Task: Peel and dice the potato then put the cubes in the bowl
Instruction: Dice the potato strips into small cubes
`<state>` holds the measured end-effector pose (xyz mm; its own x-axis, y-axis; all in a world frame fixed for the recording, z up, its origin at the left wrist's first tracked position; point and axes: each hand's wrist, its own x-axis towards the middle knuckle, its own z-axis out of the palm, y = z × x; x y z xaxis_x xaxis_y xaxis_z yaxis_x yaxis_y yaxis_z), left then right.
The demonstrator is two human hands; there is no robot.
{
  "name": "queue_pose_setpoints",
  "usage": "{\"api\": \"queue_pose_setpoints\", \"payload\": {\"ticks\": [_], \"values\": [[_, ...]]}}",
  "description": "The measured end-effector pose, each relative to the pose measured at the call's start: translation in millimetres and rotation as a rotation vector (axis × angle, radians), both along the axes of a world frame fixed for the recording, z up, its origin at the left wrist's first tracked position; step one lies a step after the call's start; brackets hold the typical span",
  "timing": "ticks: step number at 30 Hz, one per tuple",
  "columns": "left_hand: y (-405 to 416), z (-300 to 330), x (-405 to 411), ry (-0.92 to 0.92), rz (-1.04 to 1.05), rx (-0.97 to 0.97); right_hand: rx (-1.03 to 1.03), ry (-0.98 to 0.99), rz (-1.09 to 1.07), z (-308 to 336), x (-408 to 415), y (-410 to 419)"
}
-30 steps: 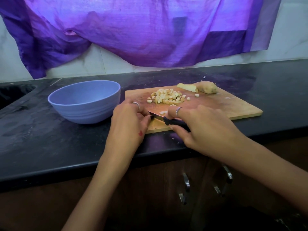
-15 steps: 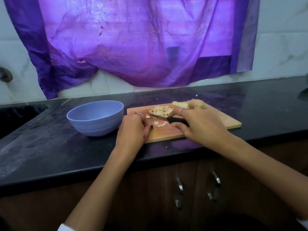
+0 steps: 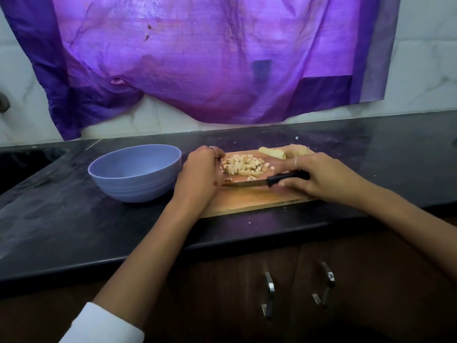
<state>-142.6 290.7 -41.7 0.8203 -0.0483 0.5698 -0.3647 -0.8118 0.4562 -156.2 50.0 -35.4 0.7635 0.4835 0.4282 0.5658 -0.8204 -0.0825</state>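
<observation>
The right hand [image 3: 321, 178] is curling its fingers [image 3: 288, 182] around the black handle of a serrated kitchen knife [image 3: 262, 181], blade lying flat on the wooden cutting board [image 3: 247, 199]. The left hand [image 3: 197, 174] is cupping loosely beside the pale diced potato cubes [image 3: 244, 165]; its fingers are hidden. The round blue plastic bowl [image 3: 136, 173] is sitting on the black bench [image 3: 74, 226], just left of the board.

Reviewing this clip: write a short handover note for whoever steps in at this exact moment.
Right hand grips the black-handled knife, blade flat on the wooden cutting board.
Left hand rests on the board's left end beside the pile of pale potato cubes; its grip is unclear.
Light blue bowl stands left of the board, no cubes visible inside.
Done: some dicing.
Left: uncut potato pieces at the board's far edge, then move the cubes into the bowl.
</observation>
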Motion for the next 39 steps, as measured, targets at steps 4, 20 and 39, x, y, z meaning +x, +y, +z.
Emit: {"api": "queue_pose_setpoints", "payload": {"ticks": [4,20,39], "values": [[-0.2,0.0,-1.1,-0.046,0.035,0.054,0.034,-0.061,-0.101,0.3,33.9,19.1],[-6.0,-3.5,-5.1,-0.166,0.04,0.112,0.374,0.115,-0.003,-4.8,35.4,-20.2],[-102.7,25.9,140.0,0.194,-0.347,0.81,1.074,0.175,-0.109,-21.9,53.4,-48.1]]}}
